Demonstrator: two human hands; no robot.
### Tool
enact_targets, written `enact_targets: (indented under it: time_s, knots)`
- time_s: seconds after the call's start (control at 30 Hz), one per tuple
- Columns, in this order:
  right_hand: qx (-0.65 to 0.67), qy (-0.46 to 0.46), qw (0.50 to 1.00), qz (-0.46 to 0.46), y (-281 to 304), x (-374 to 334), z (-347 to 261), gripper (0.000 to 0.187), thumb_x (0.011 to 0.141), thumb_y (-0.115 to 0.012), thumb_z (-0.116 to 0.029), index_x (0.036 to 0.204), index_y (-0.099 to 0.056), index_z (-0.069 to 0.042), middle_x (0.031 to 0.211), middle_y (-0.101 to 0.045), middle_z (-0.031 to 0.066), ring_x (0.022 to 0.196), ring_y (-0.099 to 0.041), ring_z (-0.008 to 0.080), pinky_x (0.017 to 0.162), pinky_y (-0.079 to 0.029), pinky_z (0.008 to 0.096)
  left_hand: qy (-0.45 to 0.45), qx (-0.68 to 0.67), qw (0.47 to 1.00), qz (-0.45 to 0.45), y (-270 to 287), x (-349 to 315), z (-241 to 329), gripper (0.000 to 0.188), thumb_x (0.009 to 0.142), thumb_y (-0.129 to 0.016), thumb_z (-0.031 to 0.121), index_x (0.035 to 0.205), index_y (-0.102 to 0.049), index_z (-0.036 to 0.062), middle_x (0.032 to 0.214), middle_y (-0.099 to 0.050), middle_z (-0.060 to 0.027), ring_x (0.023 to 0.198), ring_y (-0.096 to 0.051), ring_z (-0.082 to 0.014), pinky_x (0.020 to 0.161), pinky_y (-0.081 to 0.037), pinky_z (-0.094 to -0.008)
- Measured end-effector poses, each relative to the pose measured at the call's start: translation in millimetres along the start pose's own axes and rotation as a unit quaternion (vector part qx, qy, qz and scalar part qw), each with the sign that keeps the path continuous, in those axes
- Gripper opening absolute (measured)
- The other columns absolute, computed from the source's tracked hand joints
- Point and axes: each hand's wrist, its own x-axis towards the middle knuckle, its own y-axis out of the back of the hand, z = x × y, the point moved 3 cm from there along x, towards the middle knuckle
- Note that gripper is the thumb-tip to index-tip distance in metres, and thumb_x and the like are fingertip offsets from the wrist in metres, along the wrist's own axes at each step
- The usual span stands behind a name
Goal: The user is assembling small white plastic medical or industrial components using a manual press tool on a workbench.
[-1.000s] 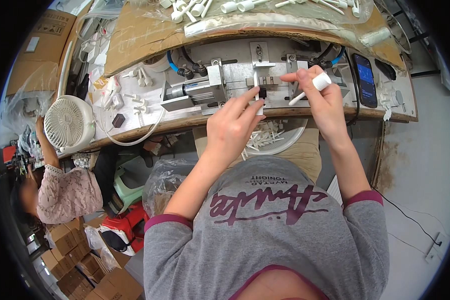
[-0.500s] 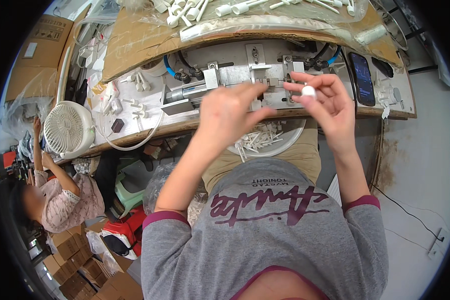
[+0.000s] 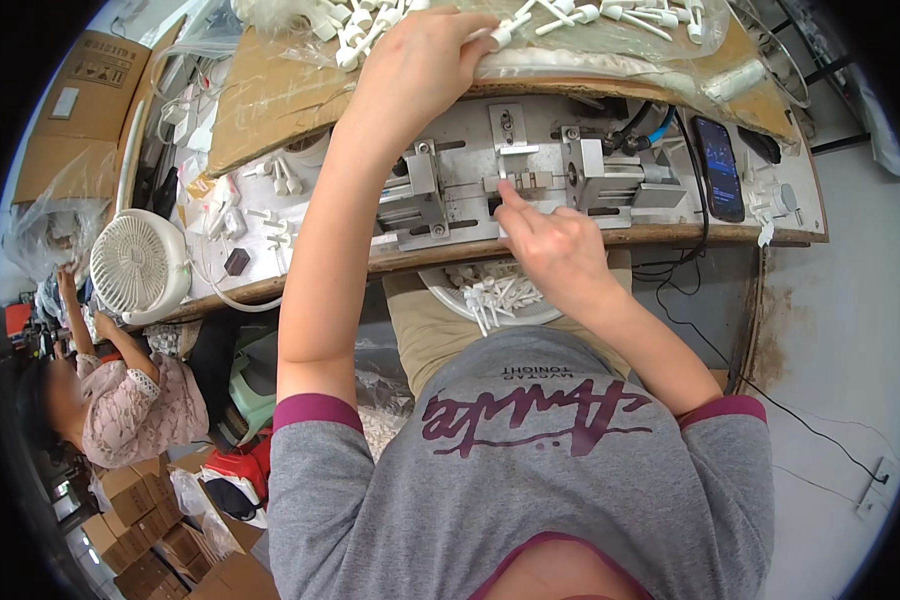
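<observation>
My left hand (image 3: pixel 420 62) reaches over the cardboard to a heap of white plastic parts with round caps and thin stems. Its fingers close on one white plastic part (image 3: pixel 508 30) at the edge of the heap. My right hand (image 3: pixel 562 248) is at the metal fixture (image 3: pixel 530 182) in the middle of the bench, its fingertips against the fixture's near left end. The other fingers are curled in; whatever lies under the fingertips is mostly hidden. Metal cylinder units face the fixture, a left one (image 3: pixel 410 195) partly behind my left forearm and a right one (image 3: pixel 620 175).
A bowl (image 3: pixel 542 318) of white parts rests at my lap below the bench edge. A phone (image 3: pixel 718 168) lies at the right, a white fan (image 3: pixel 140 263) stands left. The cardboard sheet (image 3: pixel 270 95) overhangs the bench. Another person (image 3: pixel 135 405) sits at far left.
My left hand has gone from the fixture up to the heap of white parts. My right hand, which held a small white piece at the right unit, has moved left and down to the fixture.
</observation>
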Motion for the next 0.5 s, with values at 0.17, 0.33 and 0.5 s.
enact_targets:
  time_s: [0.17, 0.33, 0.5]
  knots:
    - [0.013, -0.005, 0.997, -0.071, 9, 6, 1, 0.024, 0.076, -0.075, -0.015, 0.094, -0.065, -0.004, 0.118, -0.071, 0.0104, 0.06, -0.064, 0.0211, 0.057, -0.051, 0.0291, 0.067, -0.041, 0.994, 0.077, 20, -15, 6, 0.017, 0.089, -0.071, 0.015, 0.101, -0.075, 0.0044, 0.09, -0.072, -0.0125, 0.066, -0.067, -0.0202, 0.062, -0.051, -0.031]
    - [0.169, -0.09, 0.981, 0.015, 52, 49, 45, 0.021, 0.08, -0.073, -0.015, 0.098, -0.067, -0.005, 0.106, -0.072, 0.0086, 0.078, -0.069, 0.0295, 0.069, -0.057, 0.0373, 0.129, -0.113, 0.975, 0.139, 51, -55, 38, 0.011, 0.087, -0.075, 0.01, 0.095, -0.075, 0.0018, 0.09, -0.07, -0.0055, 0.07, -0.067, -0.0086, 0.056, -0.046, -0.0204]
    - [-0.188, 0.044, 0.976, 0.099, 72, 138, 124, 0.041, 0.08, -0.067, 0.0, 0.119, -0.064, -0.009, 0.122, -0.065, 0.0072, 0.107, -0.063, 0.0221, 0.083, -0.054, 0.0338, 0.173, -0.277, 0.943, 0.067, 45, -96, 63, 0.028, 0.081, -0.078, 0.002, 0.108, -0.071, 0.0009, 0.119, -0.062, -0.0109, 0.097, -0.067, -0.0134, 0.074, -0.059, -0.025]
